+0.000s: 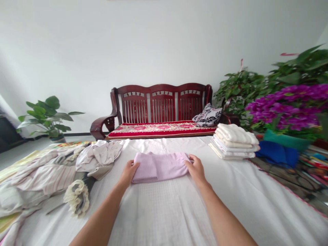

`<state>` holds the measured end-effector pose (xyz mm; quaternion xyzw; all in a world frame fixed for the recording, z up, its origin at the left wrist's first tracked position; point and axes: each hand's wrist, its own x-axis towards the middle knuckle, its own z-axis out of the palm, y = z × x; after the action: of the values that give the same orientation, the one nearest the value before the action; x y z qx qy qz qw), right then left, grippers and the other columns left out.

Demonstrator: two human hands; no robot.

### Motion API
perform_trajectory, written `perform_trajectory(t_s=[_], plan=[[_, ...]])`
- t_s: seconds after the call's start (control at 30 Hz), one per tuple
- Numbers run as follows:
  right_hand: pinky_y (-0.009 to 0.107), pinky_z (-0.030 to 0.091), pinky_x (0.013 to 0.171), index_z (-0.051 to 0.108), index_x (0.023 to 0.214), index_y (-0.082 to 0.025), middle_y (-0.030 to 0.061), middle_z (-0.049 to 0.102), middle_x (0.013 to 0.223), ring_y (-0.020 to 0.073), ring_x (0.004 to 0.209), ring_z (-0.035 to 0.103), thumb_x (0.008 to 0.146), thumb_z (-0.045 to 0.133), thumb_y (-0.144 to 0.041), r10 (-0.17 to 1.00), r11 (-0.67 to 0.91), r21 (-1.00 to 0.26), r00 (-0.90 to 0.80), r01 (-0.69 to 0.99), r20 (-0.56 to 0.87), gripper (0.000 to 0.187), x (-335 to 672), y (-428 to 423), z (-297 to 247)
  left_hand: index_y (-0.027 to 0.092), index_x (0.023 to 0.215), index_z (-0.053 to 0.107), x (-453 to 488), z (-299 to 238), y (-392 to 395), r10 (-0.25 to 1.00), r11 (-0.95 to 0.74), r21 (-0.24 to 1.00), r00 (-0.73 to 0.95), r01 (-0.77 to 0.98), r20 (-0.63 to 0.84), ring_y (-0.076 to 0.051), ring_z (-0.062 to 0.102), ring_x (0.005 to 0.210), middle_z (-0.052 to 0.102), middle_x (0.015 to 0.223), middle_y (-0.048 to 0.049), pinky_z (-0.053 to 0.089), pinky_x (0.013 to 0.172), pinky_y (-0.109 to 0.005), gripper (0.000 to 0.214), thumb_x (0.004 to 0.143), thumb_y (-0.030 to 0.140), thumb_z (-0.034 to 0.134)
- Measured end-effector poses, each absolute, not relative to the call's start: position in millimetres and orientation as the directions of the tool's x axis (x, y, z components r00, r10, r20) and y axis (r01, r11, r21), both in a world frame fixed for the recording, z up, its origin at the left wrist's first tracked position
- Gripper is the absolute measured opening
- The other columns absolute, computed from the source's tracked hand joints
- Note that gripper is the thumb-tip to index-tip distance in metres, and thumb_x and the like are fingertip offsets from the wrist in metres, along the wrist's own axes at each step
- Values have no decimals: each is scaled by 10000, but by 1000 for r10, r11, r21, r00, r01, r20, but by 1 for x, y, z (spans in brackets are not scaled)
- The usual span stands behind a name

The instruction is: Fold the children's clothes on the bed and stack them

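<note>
Gripping the pink cloth at both ends: left hand closed on its 9 o'clock edge, right hand closed on its 3 o'clock edge. Resting folded mid white sheet, loose clothes at 9 o'clock, folded stack at 2 o'clock. Probably apt to slump open if raised unevenly, being soft and layered. Lying flat, long axis from 9 to 3.

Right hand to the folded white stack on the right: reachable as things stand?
Probably yes. The right hand sits at the right edge of the pink folded cloth; only bare white sheet lies between it and the folded white stack.
</note>
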<state>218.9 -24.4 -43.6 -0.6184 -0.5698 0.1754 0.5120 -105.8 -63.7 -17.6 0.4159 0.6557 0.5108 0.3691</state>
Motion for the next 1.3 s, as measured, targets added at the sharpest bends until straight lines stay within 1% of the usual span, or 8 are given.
perform_trajectory(t_s=[0.17,0.3,0.47,0.67,0.8,1.07,1.17,1.3], plan=[[424,401,1026,676,1123,-192,116,664,1190,284,1142,549,809,544,-281,786,230,-493,139,839,603,352,218,-38,-34,182,1181,638,-111,-32,-63,884,7,905,-426,425,193,-279,592,1179,640,1224,-123,437,1031,-406,389,802,270,630],[418,405,1001,693,1078,-212,90,688,1142,273,1104,554,851,532,-230,744,385,-375,-43,843,667,279,202,-52,-25,156,1332,580,-107,-31,-64,857,-183,593,-168,784,487,-306,436,1393,557,1415,-159,310,1172,-458,440,930,303,476],[422,401,1045,686,1150,-232,63,697,1158,247,1137,559,850,533,-145,691,640,-318,-343,700,637,347,168,-68,-19,189,1437,511,-94,-32,-73,902,-304,328,159,895,402,-340,323,1470,472,1527,-143,258,1185,-520,501,977,379,450],[399,383,1102,626,1307,-254,45,628,1355,211,1262,514,853,509,-86,599,788,-268,-590,554,542,499,143,-80,-23,266,1460,494,-86,-34,-78,925,-288,205,216,936,312,-355,311,1472,448,1549,-123,235,1176,-553,535,957,448,510],[400,407,1066,655,1273,-261,27,688,1275,215,1231,546,864,508,-84,590,806,-280,-661,522,465,469,139,-80,-31,267,1450,502,-88,-35,-76,927,-279,231,199,932,318,-336,328,1463,461,1540,-114,256,1169,-538,508,965,418,493],[369,409,1025,645,1268,-249,30,685,1262,198,1169,574,848,516,-55,610,792,-323,-648,518,455,481,141,-81,-31,155,1394,517,-96,-53,-67,890,-188,542,-91,819,447,-296,441,1391,514,1457,-178,347,1150,-461,472,943,286,469],[366,426,980,669,1213,-247,38,702,1204,201,1119,589,849,514,-50,606,794,-302,-653,527,455,442,141,-80,-33,108,1424,468,-103,-49,-65,901,-21,629,-258,777,348,-297,537,1293,550,1393,-212,403,1090,-440,536,908,252,496],[366,435,957,690,1156,-233,40,714,1149,203,1088,596,828,519,-38,609,792,-297,-653,534,450,418,141,-78,-35,86,1495,366,-116,-35,-65,925,174,755,-367,633,95,-284,646,1115,647,1242,-193,464,969,-395,656,902,309,538]])
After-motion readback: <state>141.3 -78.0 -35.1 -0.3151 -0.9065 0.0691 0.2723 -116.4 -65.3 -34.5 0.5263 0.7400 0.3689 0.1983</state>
